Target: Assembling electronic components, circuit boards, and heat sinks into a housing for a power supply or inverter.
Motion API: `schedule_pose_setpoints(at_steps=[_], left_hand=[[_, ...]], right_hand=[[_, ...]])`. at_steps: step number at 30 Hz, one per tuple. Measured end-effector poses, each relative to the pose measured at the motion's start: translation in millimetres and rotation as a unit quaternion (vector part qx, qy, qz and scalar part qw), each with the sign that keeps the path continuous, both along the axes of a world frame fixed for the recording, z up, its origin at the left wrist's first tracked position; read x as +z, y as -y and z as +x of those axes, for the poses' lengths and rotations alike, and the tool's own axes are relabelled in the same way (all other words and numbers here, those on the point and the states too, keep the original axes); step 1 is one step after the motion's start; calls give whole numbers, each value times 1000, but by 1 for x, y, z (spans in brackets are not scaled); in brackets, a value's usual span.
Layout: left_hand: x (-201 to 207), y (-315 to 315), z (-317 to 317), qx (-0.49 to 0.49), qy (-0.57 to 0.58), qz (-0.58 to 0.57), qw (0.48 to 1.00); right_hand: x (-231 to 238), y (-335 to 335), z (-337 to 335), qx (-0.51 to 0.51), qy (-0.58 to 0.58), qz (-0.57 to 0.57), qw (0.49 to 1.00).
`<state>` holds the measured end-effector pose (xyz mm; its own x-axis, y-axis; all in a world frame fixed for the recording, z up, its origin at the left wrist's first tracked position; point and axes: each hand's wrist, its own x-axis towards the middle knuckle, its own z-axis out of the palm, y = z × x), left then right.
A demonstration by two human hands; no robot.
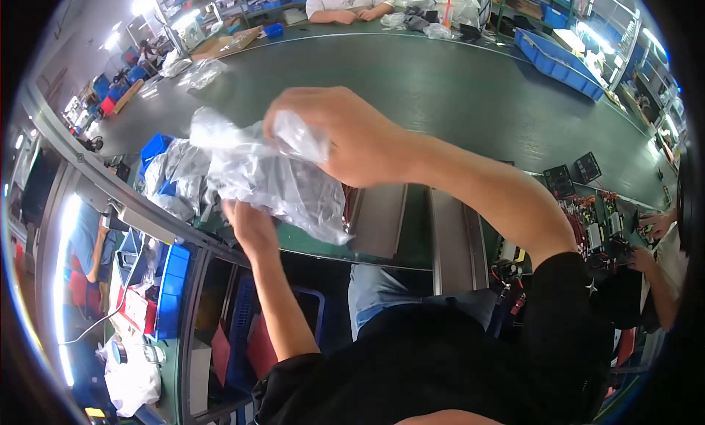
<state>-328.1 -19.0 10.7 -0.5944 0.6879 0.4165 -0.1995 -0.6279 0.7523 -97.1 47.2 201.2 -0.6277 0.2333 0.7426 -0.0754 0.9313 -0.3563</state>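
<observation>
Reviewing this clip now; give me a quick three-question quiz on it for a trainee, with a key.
1. Multiple choice: What is the right hand gripping?
A) a blue tray
B) crumpled clear plastic
C) a bundle of red wires
2. True or false: The left hand is at the lower edge of the plastic, below the right hand in the picture.
3. Fill in the colour: The large tray at the upper right of the picture is ____.

Key:
1. B
2. True
3. blue
</observation>
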Motion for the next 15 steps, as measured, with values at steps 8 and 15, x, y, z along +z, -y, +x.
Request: schedule_pose_setpoints(at_steps=[8,15], left_hand=[[31,33,2,-7,-115,-183,976],[72,13,-6,31,-163,-235,958]], right_hand=[[-14,-32,-76,-34,-28,-62,997],[-7,-29,-89,-135,-180,-201,953]])
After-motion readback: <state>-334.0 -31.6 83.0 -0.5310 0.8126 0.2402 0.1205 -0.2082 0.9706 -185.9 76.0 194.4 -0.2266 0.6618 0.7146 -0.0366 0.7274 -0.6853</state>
